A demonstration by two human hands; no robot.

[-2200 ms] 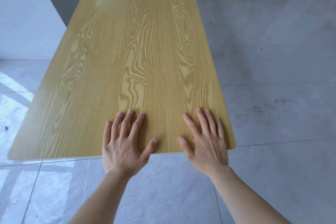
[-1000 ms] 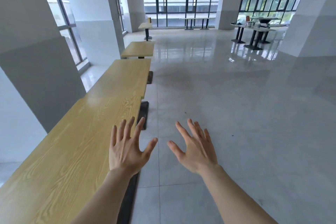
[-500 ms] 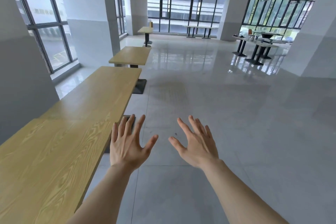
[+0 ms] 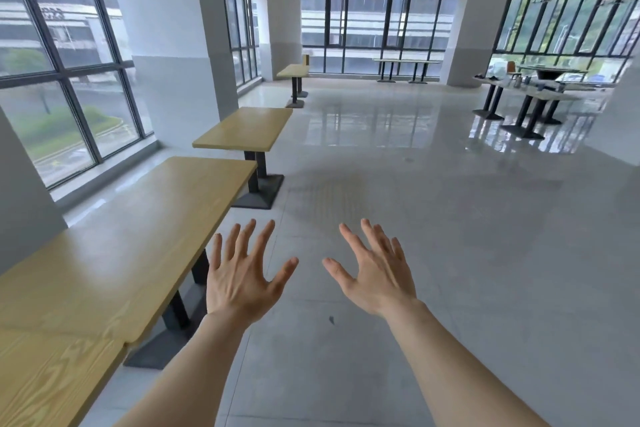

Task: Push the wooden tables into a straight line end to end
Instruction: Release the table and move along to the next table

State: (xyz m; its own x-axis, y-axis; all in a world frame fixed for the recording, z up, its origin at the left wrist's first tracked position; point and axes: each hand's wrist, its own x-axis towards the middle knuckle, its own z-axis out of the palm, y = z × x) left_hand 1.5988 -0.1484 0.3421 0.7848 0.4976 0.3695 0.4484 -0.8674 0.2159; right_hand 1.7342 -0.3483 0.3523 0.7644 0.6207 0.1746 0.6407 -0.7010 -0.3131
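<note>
A row of light wooden tables runs along the left side. The nearest table (image 4: 45, 378) butts against a second table (image 4: 138, 239) at a seam. Beyond a gap stands a third table (image 4: 246, 128), shifted slightly right, and a fourth table (image 4: 293, 71) sits far back by the windows. My left hand (image 4: 242, 281) is raised in the air just right of the second table's edge, fingers spread, holding nothing. My right hand (image 4: 377, 277) is raised beside it over the floor, also spread and empty. Neither hand touches a table.
White pillars (image 4: 166, 45) and tall windows line the left wall. Black table bases (image 4: 258, 194) stand on the glossy grey floor (image 4: 450, 253). Dark-legged tables with several items (image 4: 530, 94) stand at the back right. A long narrow table (image 4: 405, 62) is by the far windows.
My hands lifted off the near tabletop and now hover open. The view rose from the table end to the room and has moved forward along the row.
</note>
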